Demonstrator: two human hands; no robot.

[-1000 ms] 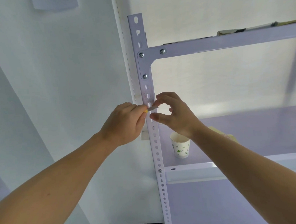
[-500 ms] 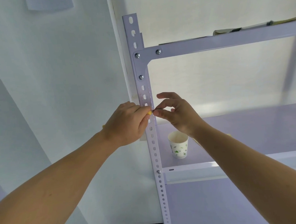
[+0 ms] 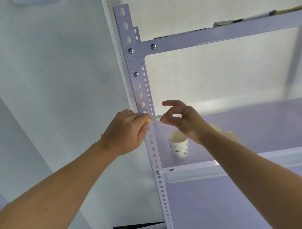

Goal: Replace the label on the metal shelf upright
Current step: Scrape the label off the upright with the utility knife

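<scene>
Mid shelf (image 3: 253,125): paper cup (image 3: 178,144) upright nr front-left corner, yellowish item (image 3: 227,134) behind; flat stuff (image 3: 229,22) on top shelf (image 3: 230,34).

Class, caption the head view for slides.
Left hand grips a yellow tool; right hand pinches a pale strip beside the upright.

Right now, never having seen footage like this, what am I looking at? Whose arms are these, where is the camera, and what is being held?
There is no machine here. A person works with bare hands, and the one picture comes from a camera worn on their head, looking out along both arms. The left hand grips a yellow-handled tool against the metal shelf upright, a pale post full of holes. A pale strip sticks out at the tool's tip, and the right hand appears to pinch its far end with its fingers. I cannot tell whether that strip is blade or label. On the shelf behind stands a paper cup with green print.
</scene>
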